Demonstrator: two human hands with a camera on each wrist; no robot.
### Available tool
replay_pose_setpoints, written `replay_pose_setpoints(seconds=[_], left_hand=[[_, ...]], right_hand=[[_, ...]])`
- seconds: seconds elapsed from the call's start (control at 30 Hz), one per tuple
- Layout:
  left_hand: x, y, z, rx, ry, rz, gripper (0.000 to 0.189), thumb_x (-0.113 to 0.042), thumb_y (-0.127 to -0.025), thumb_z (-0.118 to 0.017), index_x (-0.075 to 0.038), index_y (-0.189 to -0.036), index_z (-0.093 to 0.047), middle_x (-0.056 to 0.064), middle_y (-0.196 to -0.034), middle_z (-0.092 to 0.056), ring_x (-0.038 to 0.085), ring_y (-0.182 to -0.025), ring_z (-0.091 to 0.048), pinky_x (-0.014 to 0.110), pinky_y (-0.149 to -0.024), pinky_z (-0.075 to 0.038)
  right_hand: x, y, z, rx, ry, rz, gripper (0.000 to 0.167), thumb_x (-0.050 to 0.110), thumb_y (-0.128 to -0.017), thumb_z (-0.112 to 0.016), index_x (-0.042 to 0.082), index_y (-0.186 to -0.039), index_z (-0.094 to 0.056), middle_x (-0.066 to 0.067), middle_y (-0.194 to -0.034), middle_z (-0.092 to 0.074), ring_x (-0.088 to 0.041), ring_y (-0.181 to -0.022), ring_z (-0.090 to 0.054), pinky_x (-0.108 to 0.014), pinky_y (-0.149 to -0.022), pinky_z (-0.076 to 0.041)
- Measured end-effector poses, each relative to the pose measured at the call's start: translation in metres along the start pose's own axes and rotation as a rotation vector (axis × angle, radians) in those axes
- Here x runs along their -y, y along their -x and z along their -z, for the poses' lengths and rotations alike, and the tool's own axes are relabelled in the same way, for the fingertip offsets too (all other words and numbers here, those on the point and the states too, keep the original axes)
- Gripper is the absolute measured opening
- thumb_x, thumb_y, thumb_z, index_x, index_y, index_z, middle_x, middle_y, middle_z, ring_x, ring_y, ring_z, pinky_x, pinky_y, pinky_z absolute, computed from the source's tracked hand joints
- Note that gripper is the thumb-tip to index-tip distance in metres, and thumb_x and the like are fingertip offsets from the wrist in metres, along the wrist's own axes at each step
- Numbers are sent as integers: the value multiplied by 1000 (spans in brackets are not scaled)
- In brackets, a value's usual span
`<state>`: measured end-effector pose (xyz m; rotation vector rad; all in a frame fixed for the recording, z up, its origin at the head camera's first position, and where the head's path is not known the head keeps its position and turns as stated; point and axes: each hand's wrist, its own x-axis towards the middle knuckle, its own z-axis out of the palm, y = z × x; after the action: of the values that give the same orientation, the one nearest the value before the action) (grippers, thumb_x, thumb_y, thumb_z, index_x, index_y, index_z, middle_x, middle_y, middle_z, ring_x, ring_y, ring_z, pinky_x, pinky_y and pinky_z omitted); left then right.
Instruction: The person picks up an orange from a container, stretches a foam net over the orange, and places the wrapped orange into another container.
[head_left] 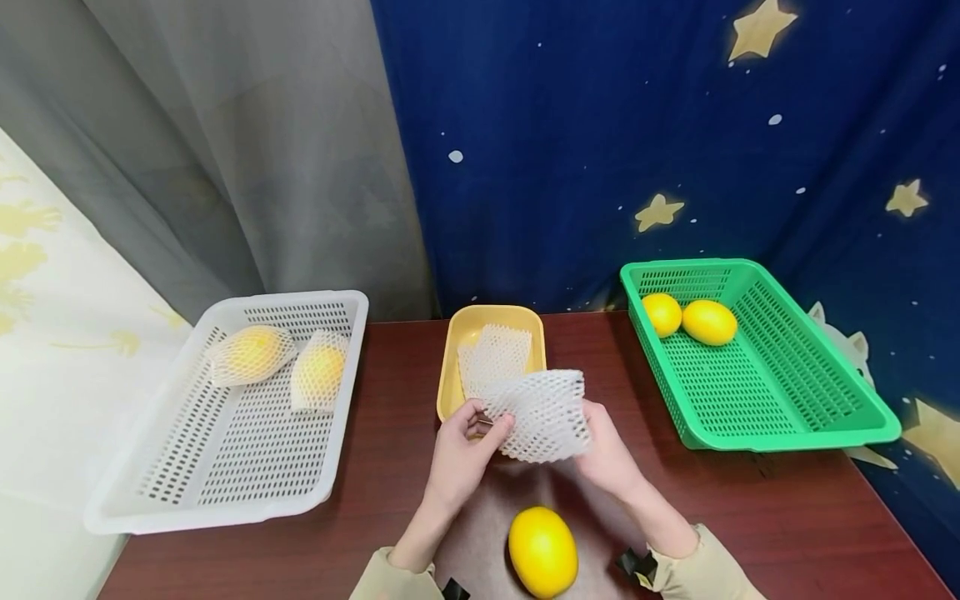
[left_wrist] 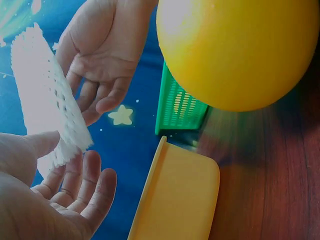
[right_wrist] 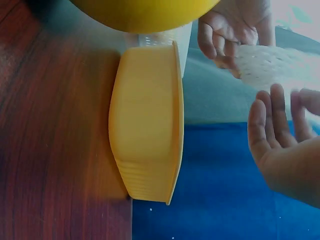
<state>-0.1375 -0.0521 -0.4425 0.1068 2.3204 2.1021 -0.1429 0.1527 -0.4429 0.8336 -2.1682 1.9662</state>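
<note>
A white foam net sleeve [head_left: 542, 421] is held up between both hands, flattened and with no fruit inside. My left hand [head_left: 459, 457] pinches its left end, thumb on top and fingers beneath. At the sleeve's right edge my right hand [head_left: 611, 457] grips it, its fingertips hidden behind the mesh in the head view. A smooth yellow oval fruit [head_left: 543, 552], like a mango, lies on the table between the forearms. Just beyond the hands sits a small yellow tray [head_left: 448, 383] with more flat foam net sleeves [head_left: 498, 354] in it.
A white basket [head_left: 315, 492] on the left holds two yellow fruits in foam nets [head_left: 255, 354]. On the right, a green basket [head_left: 795, 440] holds two bare yellow fruits [head_left: 709, 322]. Grey and blue curtains [head_left: 525, 183] hang behind the dark red table [head_left: 390, 467].
</note>
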Motion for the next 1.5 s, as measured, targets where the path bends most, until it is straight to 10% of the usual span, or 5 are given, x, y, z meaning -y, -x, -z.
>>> replay_pose_setpoints(seconds=[0.17, 0.4, 0.63, 1.07, 1.5], left_hand=[[2, 3, -3, 32, 8, 3, 17, -11, -95, -77, 1, -102, -66, 19, -96, -76, 1, -75, -70, 23, -73, -60], [5, 3, -6, 45, 5, -11, 13, 2, -93, -68, 5, -106, -69, 24, -98, -75, 1, -78, -67, 17, -73, -58], [3, 3, -5, 54, -28, -17, 14, 4, -93, -65, 6, -106, -69, 23, -102, -75, 4, -85, -68, 15, -76, -56], [3, 0, 4, 186, 153, 62, 19, 0, -102, -56, 15, -113, -59, 16, -100, -73, 0, -83, -67, 17, -79, -57], [-4, -2, 5, 158, 190, 113, 21, -17, -111, -51, 1, -103, -55, -9, -69, -62, 2, -63, -54, 18, -62, -46]], right_hand=[[-5, 2, -2, -5, -65, 63, 43, -18, -82, -70, -18, -124, -60, 27, -117, -72, 7, -103, -69, -16, -89, -59], [-3, -3, -11, -22, 53, -276, 39, 1, -96, -69, -5, -133, -61, -9, -118, -73, -3, -102, -66, -19, -87, -57], [0, -5, -7, 61, 75, -316, 45, 11, -103, -65, -6, -144, -57, -28, -127, -70, -12, -110, -68, -19, -97, -56], [-2, -4, -1, 57, -151, -384, 26, 7, -102, -64, -16, -113, -66, 17, -91, -74, -1, -85, -69, -18, -85, -58], [1, -7, 5, 137, -608, -370, 31, 4, -109, -43, 18, -121, -67, 13, -108, -77, 0, -91, -71, -16, -84, -59]])
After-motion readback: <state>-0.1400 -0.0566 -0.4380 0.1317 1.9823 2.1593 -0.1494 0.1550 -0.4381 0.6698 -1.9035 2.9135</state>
